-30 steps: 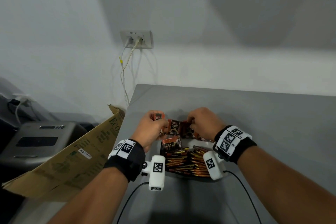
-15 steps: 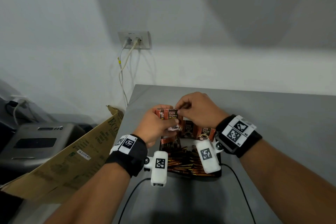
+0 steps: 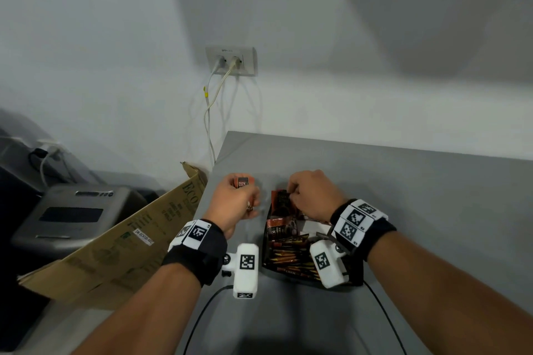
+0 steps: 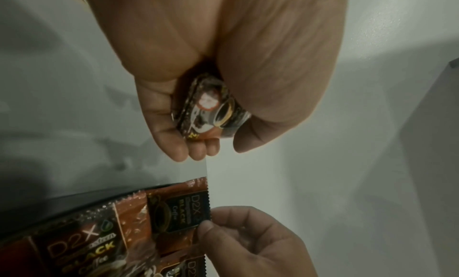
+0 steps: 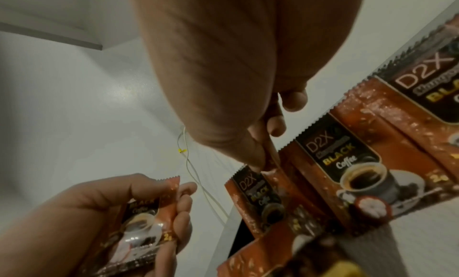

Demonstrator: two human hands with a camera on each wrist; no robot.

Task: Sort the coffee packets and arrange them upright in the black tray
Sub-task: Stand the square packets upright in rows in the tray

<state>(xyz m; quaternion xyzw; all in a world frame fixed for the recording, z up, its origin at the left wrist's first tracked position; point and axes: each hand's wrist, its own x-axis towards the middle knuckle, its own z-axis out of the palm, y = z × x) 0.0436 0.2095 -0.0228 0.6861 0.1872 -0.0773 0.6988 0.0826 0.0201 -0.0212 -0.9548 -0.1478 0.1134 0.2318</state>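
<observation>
A black tray (image 3: pixel 277 273) sits on the grey table. Brown D2X black-coffee packets (image 5: pixel 347 173) stand upright along its back, and thin stick packets (image 3: pixel 288 256) fill its front. My right hand (image 3: pixel 292 194) pinches the top edge of one brown packet (image 3: pixel 281 200) at the back left of the tray; the pinch (image 5: pixel 269 163) shows close up in the right wrist view. My left hand (image 3: pixel 245 194) hovers left of the tray, its fingers curled round a small stack of the same packets (image 4: pixel 208 112).
The table's left edge (image 3: pixel 210 179) runs just beside my left hand. Beyond it stand a cardboard box (image 3: pixel 121 239) and a grey machine (image 3: pixel 72 210). A wall socket (image 3: pixel 230 60) with hanging cables is behind. Bare grey table (image 3: pixel 418 196) lies to the right.
Half a second ago both hands met above the tray on one packet. My right hand has since carried it down into the tray's back left, and my left hand has drawn away to the left.
</observation>
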